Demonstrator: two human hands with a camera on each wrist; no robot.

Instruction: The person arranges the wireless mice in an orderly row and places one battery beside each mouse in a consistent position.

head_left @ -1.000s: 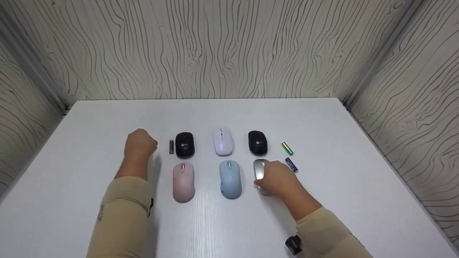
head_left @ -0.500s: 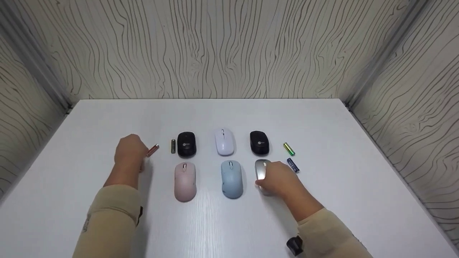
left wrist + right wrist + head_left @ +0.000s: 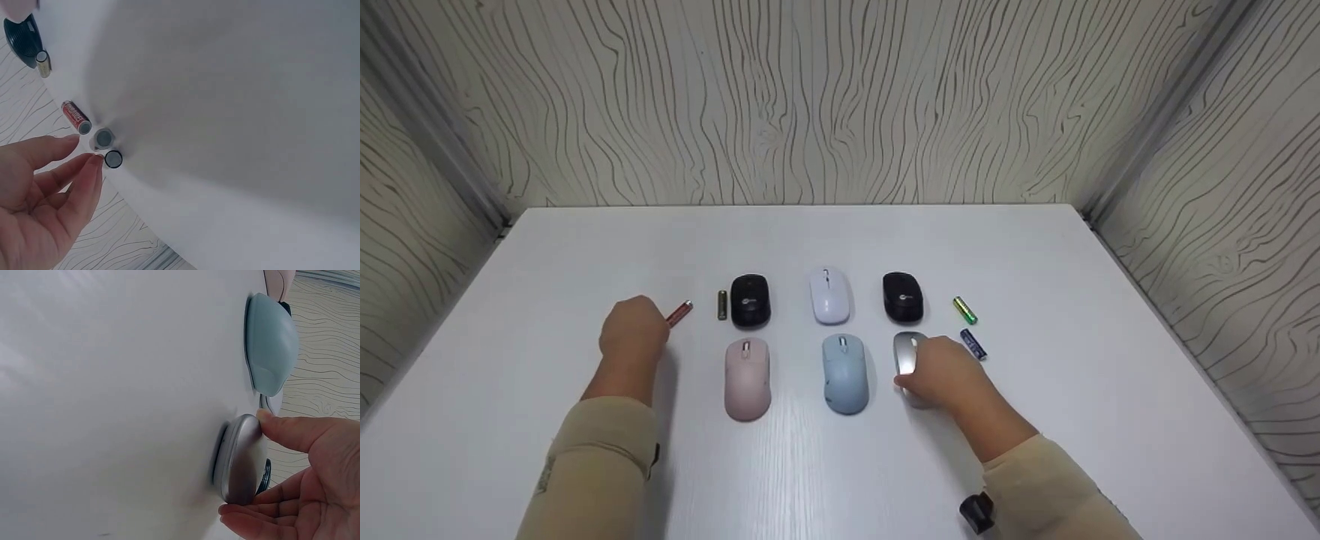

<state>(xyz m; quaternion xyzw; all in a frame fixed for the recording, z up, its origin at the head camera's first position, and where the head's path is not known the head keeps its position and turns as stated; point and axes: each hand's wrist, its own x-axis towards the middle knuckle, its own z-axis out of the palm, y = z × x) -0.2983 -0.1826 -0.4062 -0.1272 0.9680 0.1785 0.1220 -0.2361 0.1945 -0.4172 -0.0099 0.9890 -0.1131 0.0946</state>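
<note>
My left hand [image 3: 634,328] is low over the left of the table. In the left wrist view its thumb and fingertips [image 3: 97,160] are apart, right at the ends of two batteries: one pale-sided [image 3: 103,139], one dark-rimmed [image 3: 113,159]. A red battery [image 3: 680,313] lies just beyond that hand, partly hidden by it in the head view. My right hand [image 3: 945,373] grips a silver computer mouse [image 3: 245,464] across its sides, thumb on one side and fingers on the other. The mouse is at the right end of the front row.
A pink mouse [image 3: 747,380] and a light-blue mouse [image 3: 845,375] share the front row. Behind are a black mouse [image 3: 751,301], a white mouse [image 3: 829,296] and another black mouse [image 3: 903,298]. A dark battery [image 3: 722,305] lies left; green [image 3: 964,310] and blue [image 3: 973,344] batteries lie right.
My left hand has drawn back leftward and toward me, and the red battery shows beyond it. My right hand stays on the silver mouse.
</note>
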